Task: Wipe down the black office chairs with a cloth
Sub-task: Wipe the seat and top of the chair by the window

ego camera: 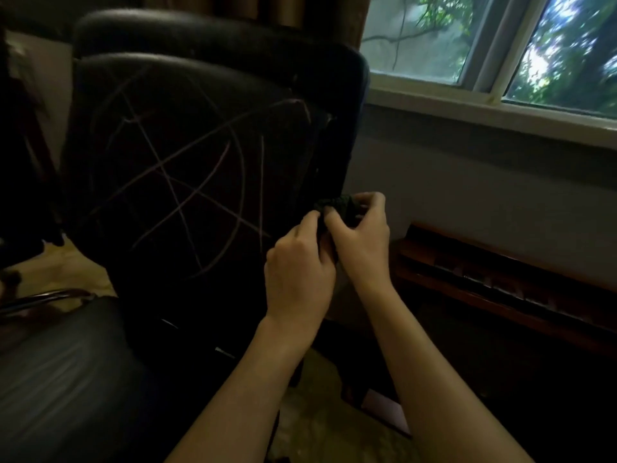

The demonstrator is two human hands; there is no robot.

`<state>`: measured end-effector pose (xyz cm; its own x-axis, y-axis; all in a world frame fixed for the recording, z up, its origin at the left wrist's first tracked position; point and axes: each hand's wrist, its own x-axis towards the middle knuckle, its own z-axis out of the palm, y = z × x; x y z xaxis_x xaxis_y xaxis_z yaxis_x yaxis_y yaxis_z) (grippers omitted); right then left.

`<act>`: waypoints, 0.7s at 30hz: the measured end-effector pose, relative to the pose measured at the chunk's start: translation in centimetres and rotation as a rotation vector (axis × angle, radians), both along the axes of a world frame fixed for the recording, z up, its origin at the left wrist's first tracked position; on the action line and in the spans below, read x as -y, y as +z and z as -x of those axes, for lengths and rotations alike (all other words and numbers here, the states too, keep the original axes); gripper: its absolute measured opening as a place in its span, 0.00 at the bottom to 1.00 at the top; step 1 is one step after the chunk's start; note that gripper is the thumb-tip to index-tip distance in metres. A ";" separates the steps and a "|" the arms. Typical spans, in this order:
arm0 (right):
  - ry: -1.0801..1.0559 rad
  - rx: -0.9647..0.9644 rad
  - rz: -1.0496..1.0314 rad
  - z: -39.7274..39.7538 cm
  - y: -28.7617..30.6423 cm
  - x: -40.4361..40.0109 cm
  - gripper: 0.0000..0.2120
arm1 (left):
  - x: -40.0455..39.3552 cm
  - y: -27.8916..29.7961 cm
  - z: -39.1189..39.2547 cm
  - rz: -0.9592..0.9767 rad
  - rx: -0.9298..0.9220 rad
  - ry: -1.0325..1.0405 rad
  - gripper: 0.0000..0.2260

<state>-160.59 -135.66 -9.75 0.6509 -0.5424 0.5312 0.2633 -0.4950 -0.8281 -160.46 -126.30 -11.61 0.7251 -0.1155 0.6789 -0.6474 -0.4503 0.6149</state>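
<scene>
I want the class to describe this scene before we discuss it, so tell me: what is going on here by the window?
A person stands behind a black office chair whose backrest is covered in pale chalk-like scribbles. Both hands are at the backrest's right edge: the left hand and the right hand pinch a small dark cloth between them, apparently folding or bunching it. The scribbles are still there, so wiping of this backrest looks not yet done. A second dark chair seat sits at lower left.

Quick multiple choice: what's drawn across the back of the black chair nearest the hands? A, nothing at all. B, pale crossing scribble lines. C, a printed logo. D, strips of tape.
B: thin pinkish lines cross and curve over the chair back, just left of where the left hand and right hand grip the dark cloth.
</scene>
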 end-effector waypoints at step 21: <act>-0.218 -0.086 0.337 -1.0 2.2 -2.3 0.10 | -2.3 -1.6 -0.5 0.087 -0.220 -0.324 0.31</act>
<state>-159.60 -133.39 -7.50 0.5897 -0.4773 0.6514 0.0591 -0.7790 -0.6243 -159.98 -123.97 -13.16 0.7900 -0.3108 0.5285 -0.5956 -0.1845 0.7818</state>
